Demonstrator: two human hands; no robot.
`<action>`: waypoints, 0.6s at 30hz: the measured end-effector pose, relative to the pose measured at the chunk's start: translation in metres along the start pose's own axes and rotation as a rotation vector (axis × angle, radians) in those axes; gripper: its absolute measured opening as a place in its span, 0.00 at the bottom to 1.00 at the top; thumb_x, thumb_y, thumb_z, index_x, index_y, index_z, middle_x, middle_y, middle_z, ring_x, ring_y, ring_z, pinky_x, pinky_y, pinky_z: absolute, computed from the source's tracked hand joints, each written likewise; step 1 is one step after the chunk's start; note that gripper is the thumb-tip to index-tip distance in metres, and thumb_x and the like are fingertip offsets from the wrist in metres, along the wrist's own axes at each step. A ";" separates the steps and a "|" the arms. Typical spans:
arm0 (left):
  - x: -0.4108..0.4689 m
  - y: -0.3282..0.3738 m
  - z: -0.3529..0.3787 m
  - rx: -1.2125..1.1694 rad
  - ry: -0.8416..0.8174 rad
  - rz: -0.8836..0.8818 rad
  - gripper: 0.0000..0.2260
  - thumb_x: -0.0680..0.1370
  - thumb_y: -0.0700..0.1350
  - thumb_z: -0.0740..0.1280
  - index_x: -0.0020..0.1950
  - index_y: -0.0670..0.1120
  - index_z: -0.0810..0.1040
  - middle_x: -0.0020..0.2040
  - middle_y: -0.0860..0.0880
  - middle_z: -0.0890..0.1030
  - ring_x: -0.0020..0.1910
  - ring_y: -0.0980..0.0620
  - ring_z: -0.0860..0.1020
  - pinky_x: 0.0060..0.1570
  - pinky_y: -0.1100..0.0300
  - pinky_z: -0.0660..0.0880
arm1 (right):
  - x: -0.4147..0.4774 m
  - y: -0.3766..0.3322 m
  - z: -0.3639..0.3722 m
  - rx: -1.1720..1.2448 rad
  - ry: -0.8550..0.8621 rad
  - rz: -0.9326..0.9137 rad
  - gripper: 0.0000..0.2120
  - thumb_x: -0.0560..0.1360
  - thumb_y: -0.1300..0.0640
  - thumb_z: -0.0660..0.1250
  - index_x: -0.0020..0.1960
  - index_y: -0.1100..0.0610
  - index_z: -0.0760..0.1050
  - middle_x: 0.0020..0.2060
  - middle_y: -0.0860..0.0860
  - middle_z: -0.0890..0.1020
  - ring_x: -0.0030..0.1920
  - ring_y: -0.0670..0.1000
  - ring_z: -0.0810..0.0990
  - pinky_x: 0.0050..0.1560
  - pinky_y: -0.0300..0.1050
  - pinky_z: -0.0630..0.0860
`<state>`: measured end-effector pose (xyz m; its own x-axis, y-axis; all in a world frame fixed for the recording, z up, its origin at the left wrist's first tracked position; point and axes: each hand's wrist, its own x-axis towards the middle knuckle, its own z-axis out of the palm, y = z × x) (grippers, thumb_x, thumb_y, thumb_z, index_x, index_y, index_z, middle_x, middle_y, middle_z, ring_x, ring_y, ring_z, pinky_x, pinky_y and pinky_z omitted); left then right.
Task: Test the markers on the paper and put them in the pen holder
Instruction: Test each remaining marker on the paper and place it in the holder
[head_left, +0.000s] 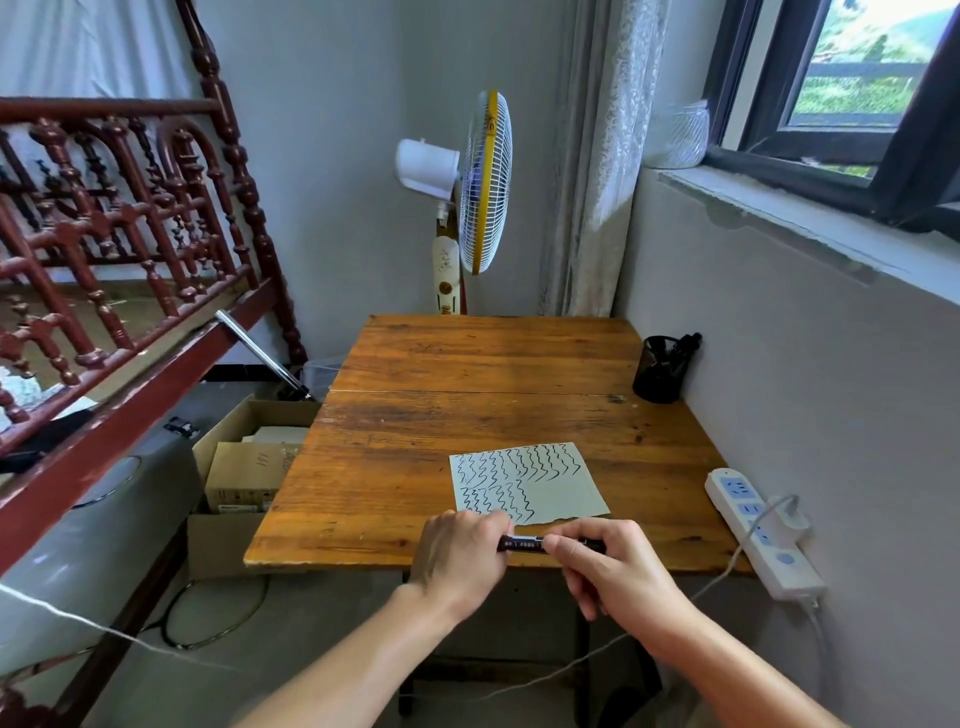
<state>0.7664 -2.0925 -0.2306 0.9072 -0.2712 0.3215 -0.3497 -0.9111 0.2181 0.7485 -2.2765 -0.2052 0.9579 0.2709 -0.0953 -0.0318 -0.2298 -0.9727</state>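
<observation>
While a carved red-brown bed frame (130, 234) fills the left of the room, open cardboard boxes (249, 457) sit on the floor beneath it, hard against the left edge of a worn wooden table (467, 364). Behind the table a standing fan (480, 182) faces right, with a pale lace curtain (597, 156) hanging beside it. On the table's near half lies the paper (571, 493), its upper and left parts covered in rows of dark wavy test lines (the near edge looks torn). A black mesh pen holder (662, 369) stands in the far right corner against the wall, something dark poking over its rim. A white power strip (758, 525) runs along the table's right edge, one plug in it, below a dark-framed window (857, 78).

Both forearms reach in from below. The left hand (462, 556), back upward, has its fingers curled round the left end of a black marker (524, 544). The marker lies level over the table's near edge, just in front of the paper. The right hand (613, 566) clasps its right end, thumb on top.
</observation>
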 end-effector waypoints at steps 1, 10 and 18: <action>0.002 0.000 0.004 -0.002 -0.014 0.009 0.04 0.76 0.44 0.62 0.43 0.48 0.75 0.37 0.49 0.82 0.31 0.52 0.74 0.30 0.62 0.65 | 0.001 0.001 -0.003 0.044 0.002 0.053 0.08 0.77 0.56 0.68 0.46 0.60 0.82 0.26 0.53 0.76 0.24 0.51 0.71 0.25 0.39 0.66; 0.028 -0.021 0.046 -0.086 0.035 -0.090 0.15 0.73 0.51 0.67 0.57 0.48 0.70 0.54 0.52 0.77 0.51 0.54 0.75 0.51 0.61 0.70 | 0.052 0.013 -0.058 0.053 0.209 0.184 0.06 0.79 0.59 0.65 0.51 0.59 0.79 0.30 0.50 0.74 0.27 0.46 0.70 0.25 0.37 0.65; 0.023 -0.073 0.088 0.099 0.005 -0.293 0.21 0.73 0.62 0.57 0.57 0.48 0.72 0.54 0.50 0.75 0.53 0.50 0.72 0.51 0.52 0.69 | 0.171 0.017 -0.176 0.021 0.747 0.059 0.08 0.77 0.60 0.66 0.54 0.61 0.79 0.35 0.54 0.83 0.31 0.50 0.80 0.36 0.43 0.75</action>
<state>0.8331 -2.0591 -0.3201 0.9648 0.0084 0.2627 -0.0491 -0.9762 0.2114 0.9615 -2.3984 -0.2005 0.8930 -0.4499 0.0138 -0.0878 -0.2042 -0.9750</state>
